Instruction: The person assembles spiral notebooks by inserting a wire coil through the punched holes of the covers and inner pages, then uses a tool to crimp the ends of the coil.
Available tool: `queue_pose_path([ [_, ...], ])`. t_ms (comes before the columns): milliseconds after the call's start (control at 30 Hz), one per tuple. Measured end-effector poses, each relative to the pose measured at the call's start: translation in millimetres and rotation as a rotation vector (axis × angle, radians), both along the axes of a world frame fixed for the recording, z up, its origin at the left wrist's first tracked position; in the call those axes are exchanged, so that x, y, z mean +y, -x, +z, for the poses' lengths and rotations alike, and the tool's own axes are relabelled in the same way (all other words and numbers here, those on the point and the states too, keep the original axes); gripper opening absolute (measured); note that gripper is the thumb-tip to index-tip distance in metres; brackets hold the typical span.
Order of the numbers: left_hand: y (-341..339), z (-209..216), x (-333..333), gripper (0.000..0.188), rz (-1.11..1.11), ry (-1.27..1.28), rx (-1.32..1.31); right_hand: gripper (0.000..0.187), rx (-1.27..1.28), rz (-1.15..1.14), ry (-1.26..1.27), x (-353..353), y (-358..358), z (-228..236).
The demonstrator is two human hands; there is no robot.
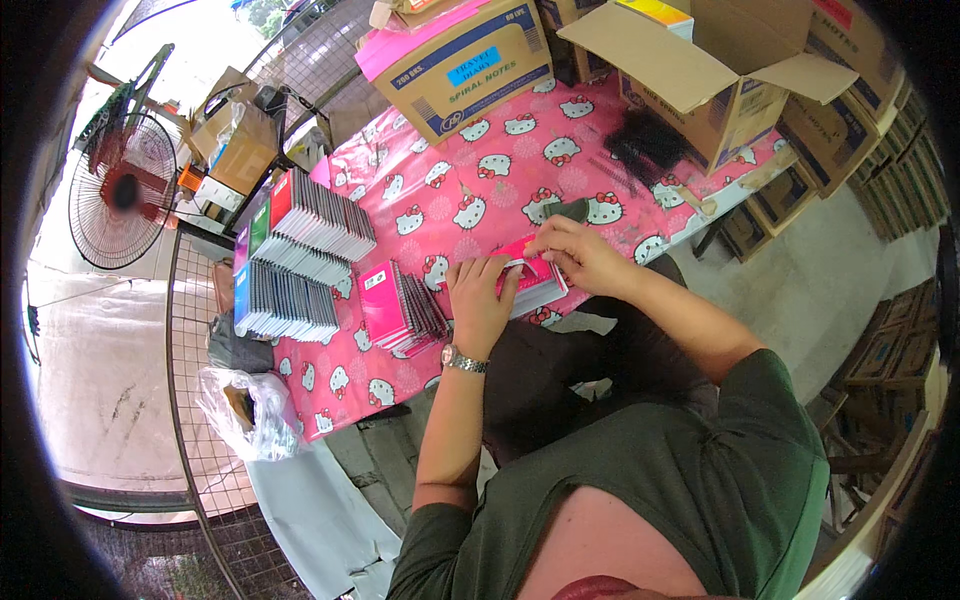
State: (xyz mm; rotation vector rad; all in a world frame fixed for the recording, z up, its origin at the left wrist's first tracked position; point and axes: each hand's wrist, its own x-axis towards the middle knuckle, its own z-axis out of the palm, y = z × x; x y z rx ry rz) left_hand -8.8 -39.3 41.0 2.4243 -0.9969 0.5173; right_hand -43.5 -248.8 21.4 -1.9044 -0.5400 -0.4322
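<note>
A head-worn fisheye faces down over the nearby table (530, 172).

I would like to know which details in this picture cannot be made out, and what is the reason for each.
Head view: much of the pink notebook cover, hidden by the left hand and right hand.
Head view: whether the right hand pinches a page; too small to tell.
Head view: the inside bottom of the open carton, hidden by its walls and near flap.
Head view: most contents of the white plastic bag, obscured by crumpled plastic.

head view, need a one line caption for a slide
Left hand and right hand at pink notebooks, beside stacked notebooks on a pink patterned tablecloth.
</note>
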Motion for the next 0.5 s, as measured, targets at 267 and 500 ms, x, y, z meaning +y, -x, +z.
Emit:
queue_pose_path([
  [267, 2.9, 0.5, 1.4, 0.023, 0.013, -0.035, 0.014, 0.030, 0.364, 0.112, 0.073, -2.5, 2.2, 11.2],
  [500, 10.9, 4.7, -4.1, 0.029, 0.028, -0.163, -0.031, 0.040, 0.047, -0.258, 0.301, 15.4, 16.3, 17.1],
])
